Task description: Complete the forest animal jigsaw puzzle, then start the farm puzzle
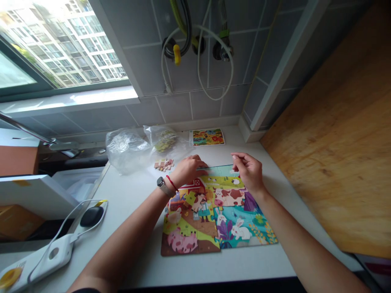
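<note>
A farm-scene jigsaw puzzle (210, 228) lies on the white counter, showing a pig, rabbits, a cow and a barn. Across its upper left edge rests my left hand (190, 167), fingers stretched out over the top row and no piece visible in them. My right hand (249, 170) is at the upper right corner, thumb and fingers curled together; whatever they may hold is hidden. Two loose-looking puzzle pieces (198, 202) sit tilted on top of the picture near the farmer. Beyond my left wrist is a small heap of puzzle pieces (164, 164).
Crumpled clear plastic bags (128, 148) lie behind the heap, one with greenish pieces inside. A picture card (208, 137) is by the tiled wall. On the left are a power strip (45, 258) and a black charger (91, 216) with white cable. A wooden panel (342, 142) bounds the right.
</note>
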Action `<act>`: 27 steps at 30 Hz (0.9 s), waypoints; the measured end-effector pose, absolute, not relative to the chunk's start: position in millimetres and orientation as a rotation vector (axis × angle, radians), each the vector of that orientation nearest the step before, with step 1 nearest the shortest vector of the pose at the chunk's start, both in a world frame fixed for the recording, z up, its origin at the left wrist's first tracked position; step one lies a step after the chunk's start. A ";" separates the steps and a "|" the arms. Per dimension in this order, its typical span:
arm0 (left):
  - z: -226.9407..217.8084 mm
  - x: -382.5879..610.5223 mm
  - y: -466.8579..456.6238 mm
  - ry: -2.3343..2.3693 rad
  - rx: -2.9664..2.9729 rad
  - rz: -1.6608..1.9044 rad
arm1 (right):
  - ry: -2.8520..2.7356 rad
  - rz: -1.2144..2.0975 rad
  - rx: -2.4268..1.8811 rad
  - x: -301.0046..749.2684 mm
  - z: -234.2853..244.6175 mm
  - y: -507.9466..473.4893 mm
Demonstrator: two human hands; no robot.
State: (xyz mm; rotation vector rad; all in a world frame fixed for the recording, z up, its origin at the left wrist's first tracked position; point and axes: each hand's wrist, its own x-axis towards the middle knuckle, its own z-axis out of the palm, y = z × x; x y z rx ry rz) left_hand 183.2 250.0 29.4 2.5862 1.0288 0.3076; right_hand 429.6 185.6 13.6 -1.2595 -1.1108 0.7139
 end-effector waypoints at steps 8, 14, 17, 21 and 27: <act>17.7 181.2 263.4 0.950 2.493 0.373 | -1.135 0.792 -1.289 431.3 9.1 192.3; 14.2 181.0 265.5 0.974 2.467 0.402 | -1.094 0.773 -1.277 438.5 15.6 195.8; 14.4 183.4 264.2 1.001 2.509 0.361 | -1.048 0.703 -1.295 445.3 16.4 198.4; 29.8 185.6 254.3 1.071 2.545 0.330 | -0.950 0.625 -1.291 455.2 15.0 201.4; 88.8 172.3 217.1 1.024 2.646 0.260 | -0.898 0.641 -1.294 456.2 7.2 204.5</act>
